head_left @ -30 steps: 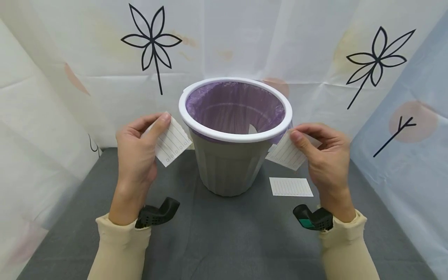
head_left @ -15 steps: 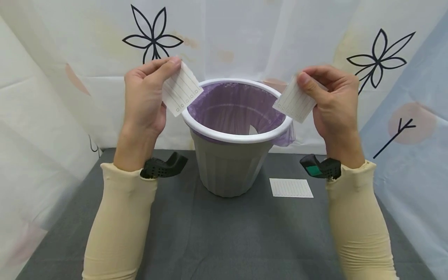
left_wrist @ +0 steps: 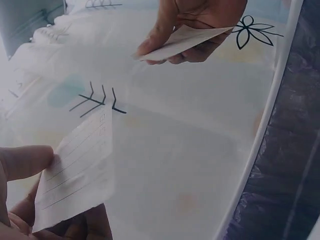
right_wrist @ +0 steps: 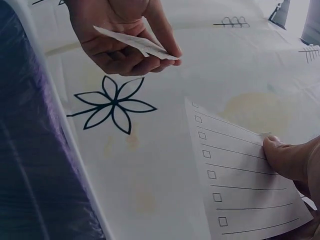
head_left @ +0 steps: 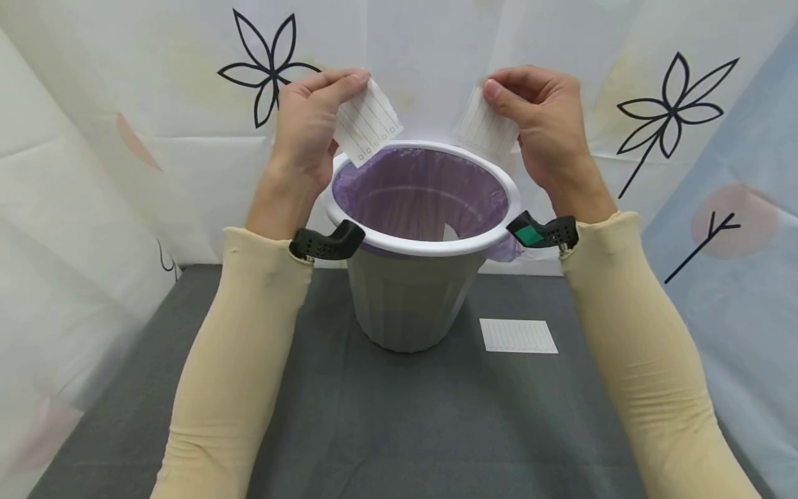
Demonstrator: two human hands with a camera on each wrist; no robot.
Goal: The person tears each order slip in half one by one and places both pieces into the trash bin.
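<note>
Left hand (head_left: 305, 128) is pinching the left paper piece (head_left: 369, 125), right hand (head_left: 545, 125) is pinching the right paper piece (head_left: 483, 130); fingers clamped on paper both sides. Both pieces are hanging tilted by the white rim (head_left: 420, 246) of the bin (head_left: 405, 298), one per side.

Risks, judging: fingers are gripping near the paper edges, so an early slip could be dropping a piece outside, onto the table (head_left: 399, 430). Thin paper could be drifting if let go high, or snagging on the rim or purple liner (head_left: 380, 201). The flat card (head_left: 519, 336), lying on the table right of the bin, could be getting overlooked.

Views: only head is showing the flat card and the white scrap (head_left: 449, 233) inside the liner. Head is making the left piece's lower corner overlap the rim; left wrist is showing them not overlapping, backdrop (left_wrist: 170, 165) between. Right wrist is giving the right piece's checkboxes and lines clearly, faint from head, and catching the left piece nearly edge-on. Left wrist is also showing left-hand fingers behind the paper, which head is hiding.
</note>
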